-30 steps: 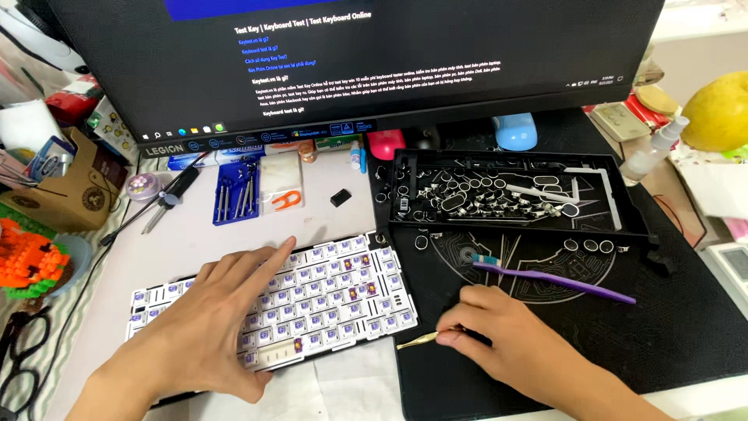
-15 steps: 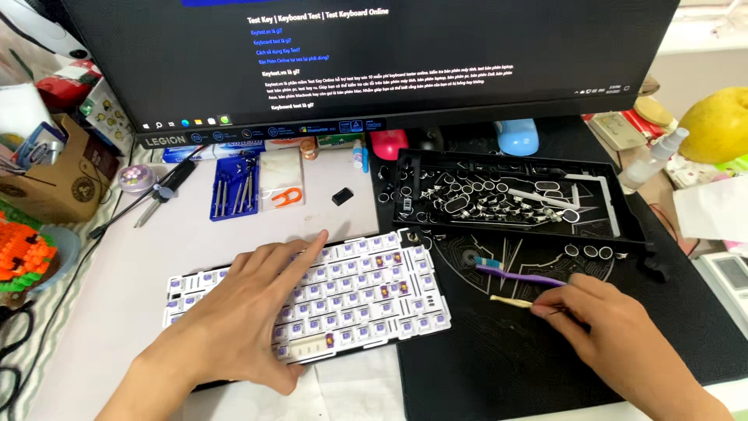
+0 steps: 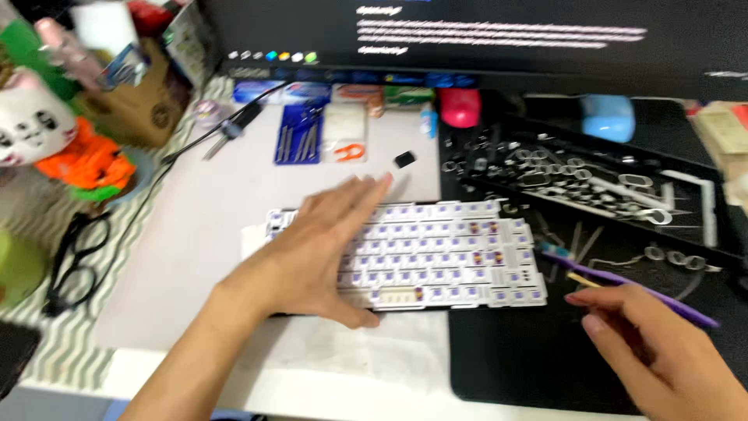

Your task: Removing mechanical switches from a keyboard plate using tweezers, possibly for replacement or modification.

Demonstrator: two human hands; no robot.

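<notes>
The keyboard (image 3: pixel 421 253) has slid toward 3 o'clock since half a second ago, and the right hand (image 3: pixel 662 351) has pulled back toward 5 o'clock. The keyboard has no key caps and lies flat in the middle of the desk, with its long side running from 9 to 3 o'clock. The left hand (image 3: pixel 312 249) lies open and flat on its 9 o'clock end, fingers spread. The right hand pinches a thin stick (image 3: pixel 583 280), fingers curled. A purple brush (image 3: pixel 647 292) lies just past it. At 12 o'clock is the monitor (image 3: pixel 483 35).

The keyboard (image 3: pixel 421 253) has been squared to the desk's front edge; the right hand (image 3: pixel 662 351) has drawn back toward that edge.
</notes>
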